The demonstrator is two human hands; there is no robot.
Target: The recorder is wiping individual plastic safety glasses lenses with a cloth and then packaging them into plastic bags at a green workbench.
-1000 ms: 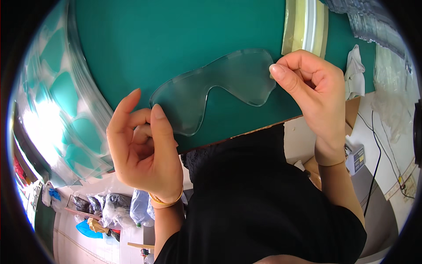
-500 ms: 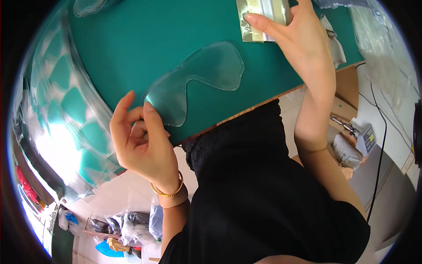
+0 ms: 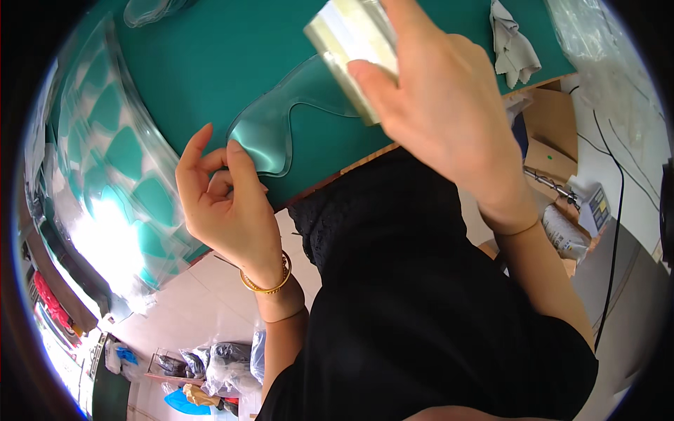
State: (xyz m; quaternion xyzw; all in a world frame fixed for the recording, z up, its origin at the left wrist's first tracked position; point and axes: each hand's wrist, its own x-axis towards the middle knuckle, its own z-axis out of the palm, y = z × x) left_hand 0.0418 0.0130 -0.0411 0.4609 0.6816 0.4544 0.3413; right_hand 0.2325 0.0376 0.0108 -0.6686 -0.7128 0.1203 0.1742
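A clear goggle lens (image 3: 263, 133) with a nose notch lies on the green table mat. My left hand (image 3: 228, 203) holds its left end, the thumb against the edge and the index finger raised. My right hand (image 3: 449, 112) grips a glossy, yellowish, block-like piece with a white band (image 3: 351, 42); it looks like a wide roll of tape, but I cannot be sure. That piece is tilted over the lens's right part and hides it. Whether it touches the lens, I cannot tell.
Clear plastic sheets with lens-shaped cut-outs (image 3: 105, 140) lie at the left. More clear lenses (image 3: 151, 10) sit at the far left. A grey cloth (image 3: 516, 49) lies by the mat's right edge, near clear plastic bags (image 3: 597, 49). A black cable (image 3: 618, 231) hangs at the right.
My right hand has brought the yellowish piece left and nearer, over the lens, and tilted it. The grey cloth now shows fully. My left hand keeps its hold on the lens's end.
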